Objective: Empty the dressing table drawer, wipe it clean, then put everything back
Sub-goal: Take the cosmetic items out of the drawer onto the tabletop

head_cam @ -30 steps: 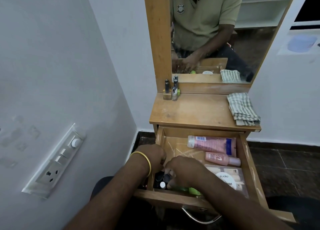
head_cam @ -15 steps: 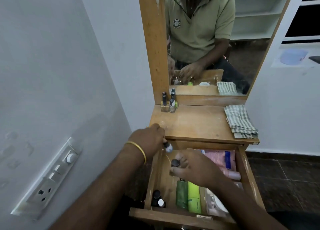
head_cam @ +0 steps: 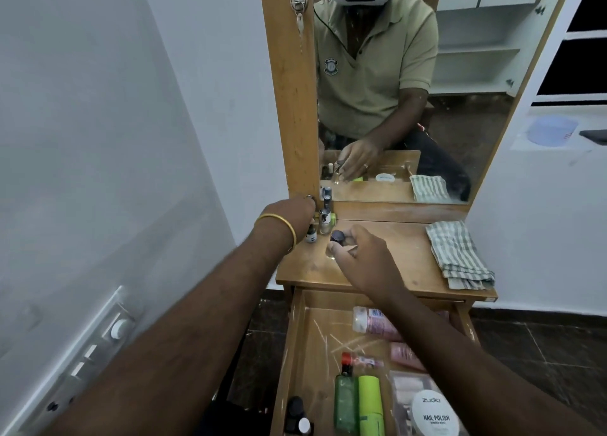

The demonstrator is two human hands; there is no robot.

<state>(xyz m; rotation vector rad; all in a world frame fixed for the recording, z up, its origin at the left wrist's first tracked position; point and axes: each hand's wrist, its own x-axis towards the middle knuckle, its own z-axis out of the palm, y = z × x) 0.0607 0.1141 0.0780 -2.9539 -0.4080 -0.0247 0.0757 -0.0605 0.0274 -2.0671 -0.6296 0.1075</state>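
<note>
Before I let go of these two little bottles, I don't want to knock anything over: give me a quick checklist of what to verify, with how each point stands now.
1. Bare tabletop under the right hand: ok.
2. Right hand's dark-capped bottle upright: ok; its base touching the top: cannot tell.
3. Left hand clear of the standing nail polish bottles: not ok, it is right beside them.
4. Small bottle under the left hand standing upright: ok.
5. Folded striped cloth out of the way: ok, at the right edge.
6. Drawer emptied: not ok, tubes and bottles remain.
</note>
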